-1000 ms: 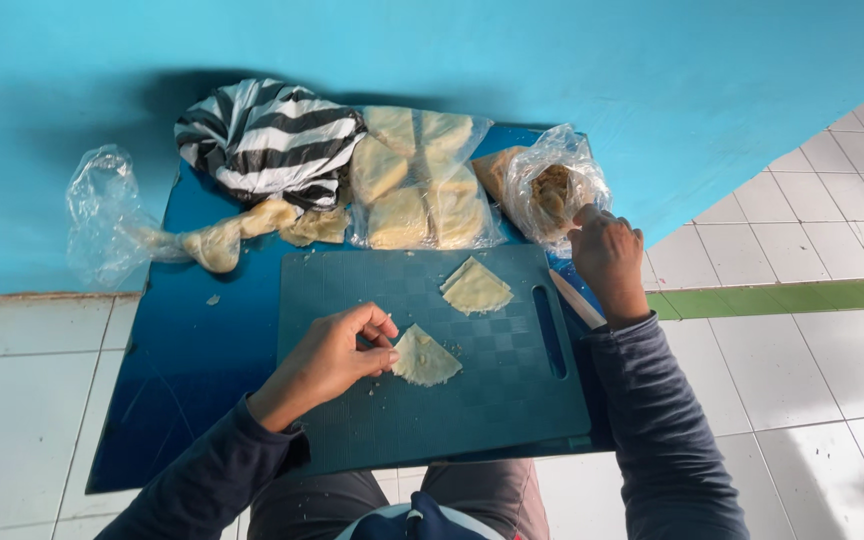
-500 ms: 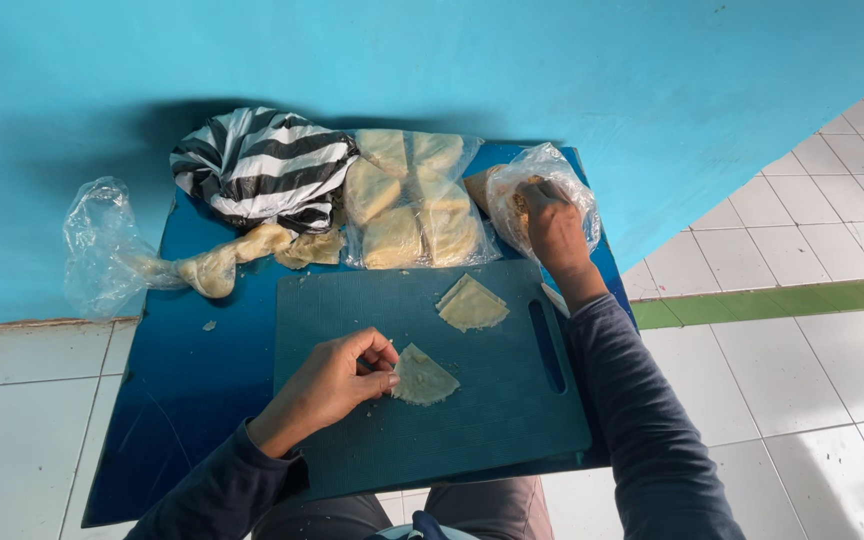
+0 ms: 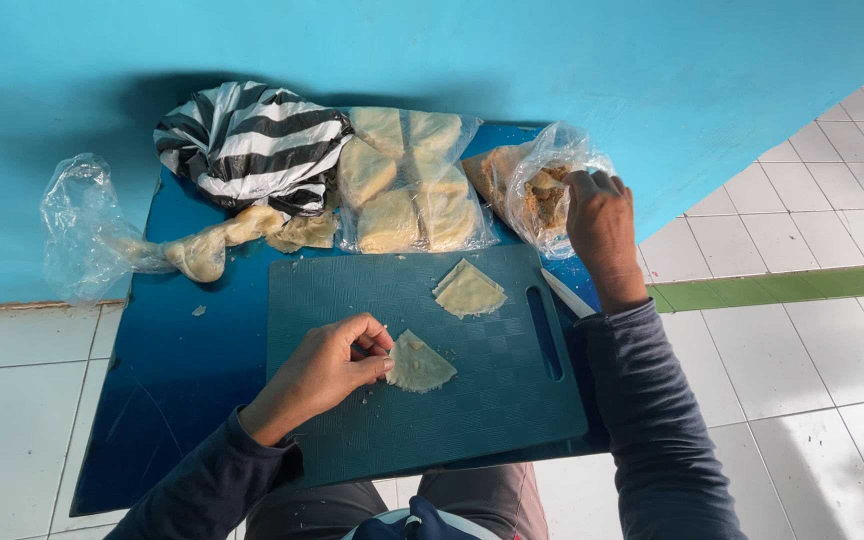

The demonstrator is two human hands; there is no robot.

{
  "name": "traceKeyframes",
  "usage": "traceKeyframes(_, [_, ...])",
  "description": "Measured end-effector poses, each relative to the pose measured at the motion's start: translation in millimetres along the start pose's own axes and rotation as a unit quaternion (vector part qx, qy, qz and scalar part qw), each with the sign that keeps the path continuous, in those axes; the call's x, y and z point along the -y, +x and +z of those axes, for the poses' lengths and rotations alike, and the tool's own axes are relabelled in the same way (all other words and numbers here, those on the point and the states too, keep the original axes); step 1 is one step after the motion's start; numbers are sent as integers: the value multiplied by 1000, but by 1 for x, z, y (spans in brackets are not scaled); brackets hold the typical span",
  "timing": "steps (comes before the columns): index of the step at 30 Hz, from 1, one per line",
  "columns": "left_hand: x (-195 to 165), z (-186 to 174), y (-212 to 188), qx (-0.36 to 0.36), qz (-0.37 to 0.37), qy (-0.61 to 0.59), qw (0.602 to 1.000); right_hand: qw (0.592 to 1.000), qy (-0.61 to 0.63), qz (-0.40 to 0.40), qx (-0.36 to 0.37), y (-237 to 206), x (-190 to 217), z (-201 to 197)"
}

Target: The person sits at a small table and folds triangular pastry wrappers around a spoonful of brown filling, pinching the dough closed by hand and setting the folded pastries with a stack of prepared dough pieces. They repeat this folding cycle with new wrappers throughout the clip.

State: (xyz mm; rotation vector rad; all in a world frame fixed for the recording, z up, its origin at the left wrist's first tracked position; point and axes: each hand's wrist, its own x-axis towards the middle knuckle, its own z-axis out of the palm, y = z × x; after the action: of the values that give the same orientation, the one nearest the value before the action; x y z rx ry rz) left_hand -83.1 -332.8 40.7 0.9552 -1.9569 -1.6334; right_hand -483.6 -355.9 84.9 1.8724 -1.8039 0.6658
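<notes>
Seen from above, a person's left hand [image 3: 337, 362] pinches the edge of a folded triangular pastry [image 3: 418, 364] lying on a dark teal cutting board [image 3: 472, 420]. The right hand [image 3: 600, 222] grips the open mouth of a clear plastic bag [image 3: 532, 180] holding what may be crumbly filling. A second folded pastry [image 3: 468, 290] lies farther up the board, near a striped bag [image 3: 252, 145].
</notes>
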Motion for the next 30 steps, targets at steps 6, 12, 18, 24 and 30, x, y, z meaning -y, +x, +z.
traceKeyframes(6, [-2, 1, -2, 5, 7, 3, 1000, 999, 29, 41, -20, -9, -1, 20])
traceKeyframes(12, [-4, 3, -4, 7, -3, 1, 1000, 991, 121, 55, 8, -12, -7, 21])
traceKeyframes(18, [-1, 2, -3, 9, -7, 5, 1000, 968, 191, 154, 63, -9, -8, 16])
traceKeyframes(24, [3, 4, -5, 1, 0, -11, 1000, 971, 191, 139, 23, -13, -11, 11])
traceKeyframes(30, [1, 8, -8, -3, -6, -13, 1000, 954, 222, 194, 59, -15, -20, 8])
